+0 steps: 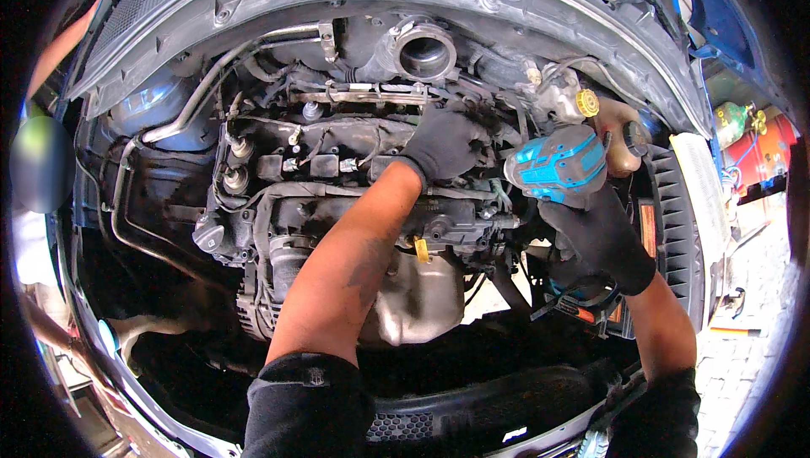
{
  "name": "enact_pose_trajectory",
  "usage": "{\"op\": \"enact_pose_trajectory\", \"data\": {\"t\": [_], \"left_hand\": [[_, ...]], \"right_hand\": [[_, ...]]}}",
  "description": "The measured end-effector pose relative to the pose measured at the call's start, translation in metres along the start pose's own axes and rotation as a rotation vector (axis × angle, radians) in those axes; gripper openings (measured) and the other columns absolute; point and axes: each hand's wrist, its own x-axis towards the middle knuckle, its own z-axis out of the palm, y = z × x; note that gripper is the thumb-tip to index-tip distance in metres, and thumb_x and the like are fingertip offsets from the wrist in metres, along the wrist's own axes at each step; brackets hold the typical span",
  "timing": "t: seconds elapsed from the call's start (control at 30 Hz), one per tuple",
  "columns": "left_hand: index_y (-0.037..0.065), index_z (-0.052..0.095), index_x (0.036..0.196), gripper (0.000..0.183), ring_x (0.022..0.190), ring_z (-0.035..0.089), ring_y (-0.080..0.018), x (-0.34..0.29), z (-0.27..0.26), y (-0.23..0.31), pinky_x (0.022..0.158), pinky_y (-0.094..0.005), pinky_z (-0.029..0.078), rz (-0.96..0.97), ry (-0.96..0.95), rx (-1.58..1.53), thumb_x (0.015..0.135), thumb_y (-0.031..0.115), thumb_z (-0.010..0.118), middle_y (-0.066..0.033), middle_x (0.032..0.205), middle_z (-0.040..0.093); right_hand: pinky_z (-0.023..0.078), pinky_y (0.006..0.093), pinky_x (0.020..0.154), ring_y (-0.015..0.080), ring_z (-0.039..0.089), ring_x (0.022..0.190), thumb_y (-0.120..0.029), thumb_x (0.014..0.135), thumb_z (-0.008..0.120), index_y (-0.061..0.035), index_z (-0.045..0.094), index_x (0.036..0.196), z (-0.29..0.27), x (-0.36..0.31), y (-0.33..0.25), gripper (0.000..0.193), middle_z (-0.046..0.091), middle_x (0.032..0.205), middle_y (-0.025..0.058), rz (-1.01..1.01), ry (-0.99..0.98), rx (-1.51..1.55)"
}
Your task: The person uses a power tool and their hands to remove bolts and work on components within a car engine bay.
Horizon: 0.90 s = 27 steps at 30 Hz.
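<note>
In my right hand (603, 243), in a black glove, is a blue and black cordless impact driver (557, 162), gripped by its handle. It lies sideways with its nose turned left toward the engine. The driver's tip is hard to make out among dark parts. My left hand (451, 141), also gloved in black, rests at the right end of the engine's top, just left of the nose. Its fingers are curled; what they hold, if anything, is hidden. Beneath the left forearm lies the engine (337, 133), with its ignition coils, hoses and wiring exposed.
An open round throttle pipe (424, 51) stands behind the engine. To the right are a yellow-capped brake fluid reservoir (586, 103) and a coolant tank (626, 150). A metal pipe (190, 112) runs down the left side. Another person's arm (63, 48) shows at the left edge.
</note>
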Motion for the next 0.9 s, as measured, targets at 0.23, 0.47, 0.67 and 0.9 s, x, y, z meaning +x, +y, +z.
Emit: {"op": "enact_pose_trajectory", "data": {"t": [0.23,0.47,0.67,0.9], "left_hand": [[0.026,0.075,0.097,0.028,0.112,0.055,-0.0283,-0.004,0.012,-0.009,0.089,-0.0501,0.038,-0.042,0.039,0.067,0.071,0.029,0.066,-0.0056,0.1,0.069],[0.023,0.074,0.103,0.033,0.115,0.059,-0.0305,0.0,-0.005,0.004,0.094,-0.0478,0.045,0.041,-0.007,0.096,0.071,0.03,0.071,-0.0071,0.122,0.065],[0.029,0.074,0.093,0.032,0.112,0.055,-0.0277,-0.002,-0.006,0.005,0.085,-0.0509,0.039,0.057,-0.054,0.115,0.066,0.047,0.072,-0.0028,0.102,0.07],[0.027,0.067,0.12,0.058,0.126,0.051,-0.0292,0.0,-0.018,0.017,0.095,-0.0511,0.04,-0.029,-0.159,0.207,0.064,0.043,0.077,-0.0073,0.136,0.056]], "right_hand": [[0.052,0.0352,0.082,0.0174,0.064,0.091,-0.01,0.087,0.068,-0.0047,0.058,0.119,-0.002,0.01,0.006,0.034,0.066,0.103,0.0072,-0.265,-0.027,-0.184],[0.051,0.0349,0.08,0.0165,0.065,0.085,-0.007,0.086,0.065,-0.004,0.061,0.116,0.006,0.006,-0.009,0.03,0.066,0.102,0.0072,-0.086,0.025,-0.017],[0.05,0.0472,0.087,0.039,0.062,0.103,-0.008,0.075,0.07,-0.005,0.065,0.104,-0.017,-0.008,-0.01,0.03,0.066,0.105,0.0162,-0.64,0.007,-0.855],[0.049,0.0501,0.084,0.0409,0.061,0.1,-0.012,0.07,0.073,-0.0056,0.067,0.097,-0.013,-0.011,0.001,0.028,0.064,0.105,0.0179,-0.187,0.09,-0.263]]}}
